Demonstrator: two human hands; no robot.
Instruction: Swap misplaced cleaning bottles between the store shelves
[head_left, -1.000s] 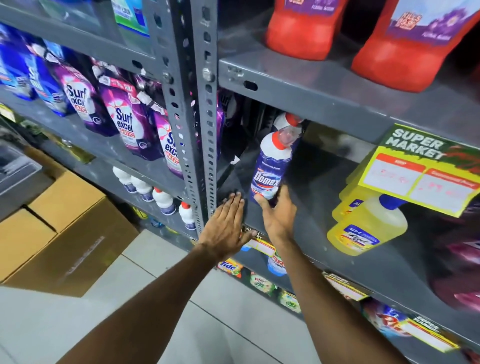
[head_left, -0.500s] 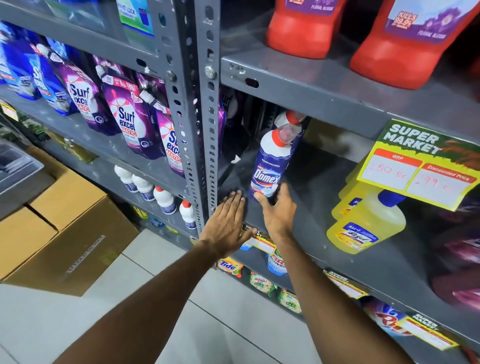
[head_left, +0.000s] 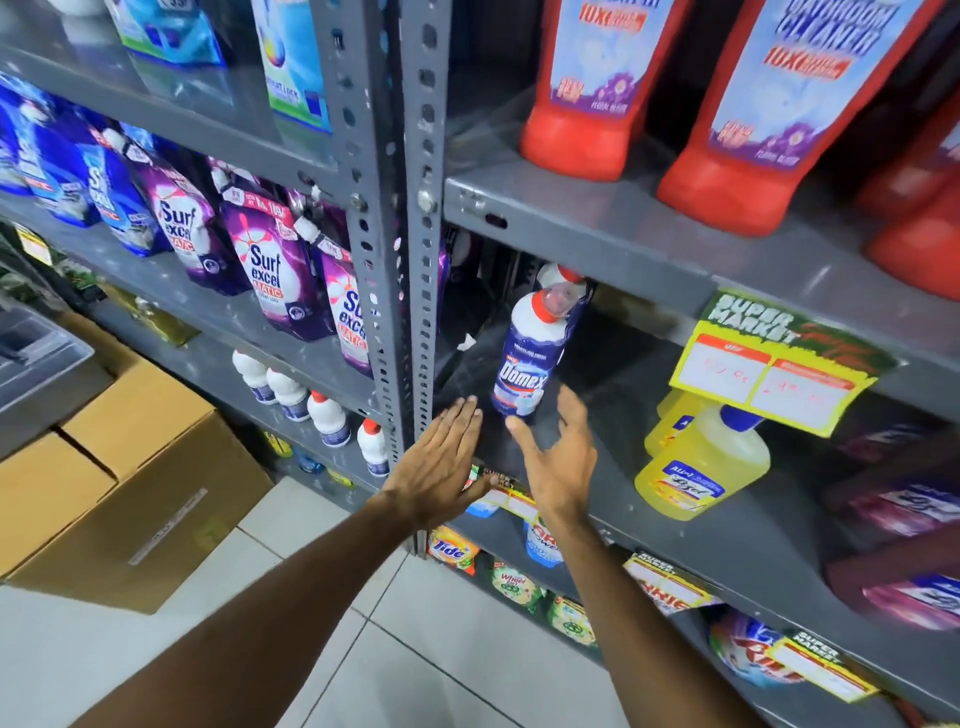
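Though price tag (head_left: 774, 366) blurred unreadable, Domex bottle (head_left: 524, 371) stands clear of hands.

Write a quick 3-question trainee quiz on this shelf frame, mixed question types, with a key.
1. True or false: the right hand is closed around the Domex bottle.
2. Multiple choice: what stands on the same shelf to the right of the Domex bottle? A) white bottles B) yellow bottles C) cardboard boxes
3. Fill in: the left hand is spread flat beside the grey shelf ____.

Key: 1. False, both hands are open and the bottle stands free on the shelf. 2. B. 3. upright
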